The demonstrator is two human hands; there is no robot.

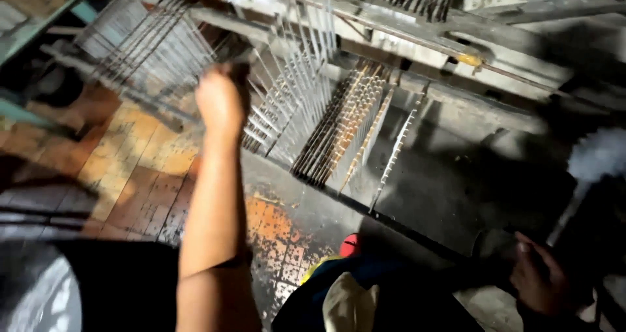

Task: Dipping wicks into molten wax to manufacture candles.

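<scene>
My left hand (220,100) is raised with its fingers closed, blurred by motion, against a rack of thin metal rods (297,94) that fan out from a wooden machine frame. Whether a rod is in its grip cannot be made out. At the bottom right, in shadow, my right hand (540,276) is closed around the dark handle of a brush (590,169) whose pale fluffy head points upward. Rows of pale pegs (352,130) stand beside the rods.
A long metal bar with a yellow fitting (471,59) crosses the top of the frame. Worn patterned floor tiles (140,169) lie at the left. A dark cloth-covered lap with a red spot (351,246) is at the bottom centre.
</scene>
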